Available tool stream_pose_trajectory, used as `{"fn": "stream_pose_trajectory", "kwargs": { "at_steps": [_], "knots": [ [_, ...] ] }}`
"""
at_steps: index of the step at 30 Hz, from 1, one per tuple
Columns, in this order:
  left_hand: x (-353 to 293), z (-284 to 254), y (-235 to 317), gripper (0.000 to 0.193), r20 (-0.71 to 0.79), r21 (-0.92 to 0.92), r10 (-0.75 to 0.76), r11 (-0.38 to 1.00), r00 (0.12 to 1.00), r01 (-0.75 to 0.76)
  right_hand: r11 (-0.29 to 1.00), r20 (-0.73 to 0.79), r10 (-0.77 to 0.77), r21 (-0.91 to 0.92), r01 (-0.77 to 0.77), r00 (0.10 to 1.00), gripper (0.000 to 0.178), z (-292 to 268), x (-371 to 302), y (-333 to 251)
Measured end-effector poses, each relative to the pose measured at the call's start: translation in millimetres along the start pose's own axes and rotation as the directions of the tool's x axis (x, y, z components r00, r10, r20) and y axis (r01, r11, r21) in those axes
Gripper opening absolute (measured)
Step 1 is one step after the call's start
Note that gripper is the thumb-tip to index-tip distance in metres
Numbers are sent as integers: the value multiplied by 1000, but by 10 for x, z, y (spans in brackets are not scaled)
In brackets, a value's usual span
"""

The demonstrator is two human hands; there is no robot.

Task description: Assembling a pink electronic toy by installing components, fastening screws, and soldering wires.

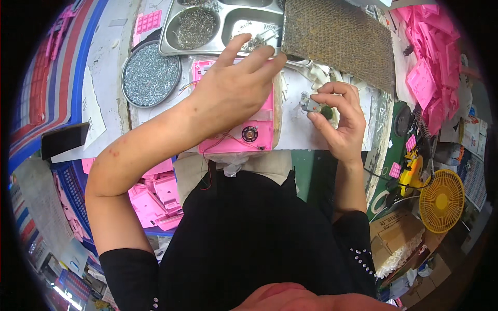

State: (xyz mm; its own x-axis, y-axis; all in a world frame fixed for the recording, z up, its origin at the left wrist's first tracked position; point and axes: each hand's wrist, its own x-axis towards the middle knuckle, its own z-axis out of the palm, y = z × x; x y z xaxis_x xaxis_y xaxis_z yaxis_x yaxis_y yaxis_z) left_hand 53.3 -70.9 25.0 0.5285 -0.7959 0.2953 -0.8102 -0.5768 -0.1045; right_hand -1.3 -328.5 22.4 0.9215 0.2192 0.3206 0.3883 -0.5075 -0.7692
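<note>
My left hand (236, 90) reaches palm down across a pink plastic housing (262, 136) to the near edge of a compartmented metal tray (225, 50). Its fingers are spread at the compartment with small metal pieces, and its thumb is hidden. Between the thumb and fingers of my right hand (342, 116) is a small grey block-like part (310, 105), held above the white work surface. A round black speaker (249, 134) and thin wires (220, 139) show in the near part of the housing, partly covered by my left hand and wrist.
Left of the housing stands a round dish (151, 75) full of small metal pieces. A brown textured board (337, 44) lies at the back right. Pink plastic parts are heaped at the right (428, 67) and below left (158, 199). A yellow fan (441, 201) stands far right.
</note>
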Motion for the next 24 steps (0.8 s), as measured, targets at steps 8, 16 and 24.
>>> {"fn": "stream_pose_trajectory", "kwargs": {
  "at_steps": [8, 16, 24],
  "knots": [
    [27, 93, -15, 18, 7, -71, 17, 997, 1000, -17, 1000, -10, -24, 17, 24, 1000, 30, -26, -24, 7],
    [-362, -9, -135, 11, -153, -373, -233, 914, 960, 163, 995, 61, -90, -40, 92, 994, 28, 218, 106, -29],
    [-624, 93, -18, 14, -136, -522, -503, 769, 854, 370, 994, 135, -60, -80, 71, 989, 24, 548, 296, -32]
  ]
}}
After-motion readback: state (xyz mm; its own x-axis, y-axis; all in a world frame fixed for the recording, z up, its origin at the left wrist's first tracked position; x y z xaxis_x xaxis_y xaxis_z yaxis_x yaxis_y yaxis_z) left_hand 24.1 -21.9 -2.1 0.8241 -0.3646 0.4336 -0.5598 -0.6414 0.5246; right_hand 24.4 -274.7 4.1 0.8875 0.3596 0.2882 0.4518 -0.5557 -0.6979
